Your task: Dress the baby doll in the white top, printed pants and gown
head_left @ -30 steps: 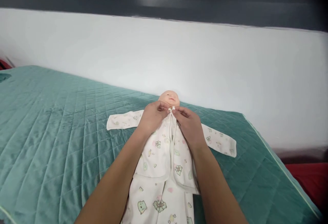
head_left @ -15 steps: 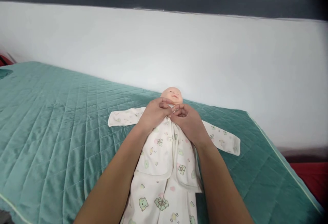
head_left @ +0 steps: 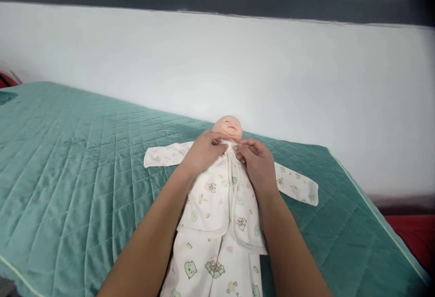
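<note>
Our left hand and right hand, both nearly closed, pinch the white bear-print cloth jacket beneath them, seemingly to hold its collar together, pink plastic doll head just beyond.

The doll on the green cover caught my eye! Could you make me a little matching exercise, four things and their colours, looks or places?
1. Doll's head
2. Jacket
3. Quilted cover
4. Left hand and right hand

A. Green
B. At the neckline
C. White, printed with small animals
D. Pinkish and hairless

Pairs: 1-D, 2-C, 3-A, 4-B
</note>
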`<action>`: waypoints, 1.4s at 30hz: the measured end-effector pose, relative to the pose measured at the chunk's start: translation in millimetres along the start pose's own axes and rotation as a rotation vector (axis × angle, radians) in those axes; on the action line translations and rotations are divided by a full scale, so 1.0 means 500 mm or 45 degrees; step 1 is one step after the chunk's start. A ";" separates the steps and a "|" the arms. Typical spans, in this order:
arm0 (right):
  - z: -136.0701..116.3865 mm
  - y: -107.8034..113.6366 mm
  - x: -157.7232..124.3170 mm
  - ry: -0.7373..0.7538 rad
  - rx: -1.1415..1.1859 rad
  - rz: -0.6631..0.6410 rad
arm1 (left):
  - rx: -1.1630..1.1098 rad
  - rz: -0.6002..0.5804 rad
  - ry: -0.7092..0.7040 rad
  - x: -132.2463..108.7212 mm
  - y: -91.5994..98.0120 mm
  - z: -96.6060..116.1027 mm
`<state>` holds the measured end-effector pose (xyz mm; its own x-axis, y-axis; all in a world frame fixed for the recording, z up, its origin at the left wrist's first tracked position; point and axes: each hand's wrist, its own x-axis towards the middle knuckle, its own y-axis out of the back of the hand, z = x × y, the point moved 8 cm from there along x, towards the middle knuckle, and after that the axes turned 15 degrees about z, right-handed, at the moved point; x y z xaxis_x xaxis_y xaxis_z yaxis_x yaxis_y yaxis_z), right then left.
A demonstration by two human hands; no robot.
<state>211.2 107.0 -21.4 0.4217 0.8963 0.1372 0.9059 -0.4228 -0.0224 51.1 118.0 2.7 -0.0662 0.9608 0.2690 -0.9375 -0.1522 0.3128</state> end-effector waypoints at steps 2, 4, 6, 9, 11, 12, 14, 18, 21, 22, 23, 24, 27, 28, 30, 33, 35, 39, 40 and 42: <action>-0.007 0.000 -0.004 0.058 -0.020 0.040 | 0.063 -0.037 -0.090 -0.002 -0.003 0.009; -0.014 0.000 -0.009 0.103 -0.066 0.060 | 0.087 -0.072 -0.118 -0.003 -0.006 0.009; -0.020 0.001 -0.015 0.148 -0.128 0.067 | 0.102 -0.065 -0.103 -0.001 -0.005 0.004; -0.034 0.000 -0.023 0.273 -0.241 0.050 | 0.098 -0.067 -0.127 0.001 -0.006 0.001; -0.047 -0.002 -0.029 0.379 -0.326 0.029 | 0.094 -0.075 -0.162 0.001 -0.008 0.003; -0.053 -0.004 -0.032 0.429 -0.367 0.009 | 0.100 -0.075 -0.175 0.001 -0.010 0.004; -0.060 -0.011 -0.036 0.500 -0.437 -0.046 | 0.139 -0.059 -0.190 0.001 -0.012 0.004; -0.060 -0.020 -0.036 0.559 -0.545 -0.098 | 0.243 0.029 -0.214 0.004 -0.012 0.003; -0.052 -0.023 -0.033 0.524 -0.536 -0.113 | 0.287 0.044 -0.291 0.003 -0.015 0.009; -0.048 -0.024 -0.031 0.498 -0.524 -0.123 | 0.282 0.045 -0.318 0.003 -0.016 0.011; -0.044 -0.024 -0.031 0.475 -0.513 -0.132 | 0.263 0.045 -0.335 0.003 -0.015 0.012; -0.041 -0.024 -0.030 0.457 -0.505 -0.140 | 0.229 0.043 -0.335 0.004 -0.014 0.012; -0.035 -0.025 -0.030 0.440 -0.494 -0.174 | 0.090 0.013 -0.247 0.007 -0.008 0.002; -0.035 -0.025 -0.031 0.448 -0.496 -0.190 | 0.047 0.004 -0.206 0.007 -0.006 -0.003; -0.035 -0.027 -0.034 0.475 -0.514 -0.240 | -0.022 0.000 -0.151 0.008 -0.002 -0.008; -0.038 -0.030 -0.040 0.516 -0.562 -0.314 | -0.111 0.072 -0.118 0.006 0.006 -0.010; -0.040 -0.030 -0.044 0.546 -0.592 -0.337 | -0.165 0.201 -0.092 0.003 0.020 -0.013; -0.044 -0.021 -0.050 0.577 -0.550 -0.259 | -0.274 0.399 -0.037 -0.016 0.046 -0.026; -0.043 -0.017 -0.051 0.576 -0.527 -0.226 | -0.306 0.395 -0.023 -0.023 0.047 -0.028; -0.042 -0.009 -0.055 0.588 -0.503 -0.172 | -0.350 0.362 -0.005 -0.035 0.048 -0.031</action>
<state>194.7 81.6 -4.3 0.1642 0.8323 0.5295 0.8305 -0.4063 0.3810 24.3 101.1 -8.8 -0.3356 0.8882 0.3138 -0.9385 -0.3439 -0.0302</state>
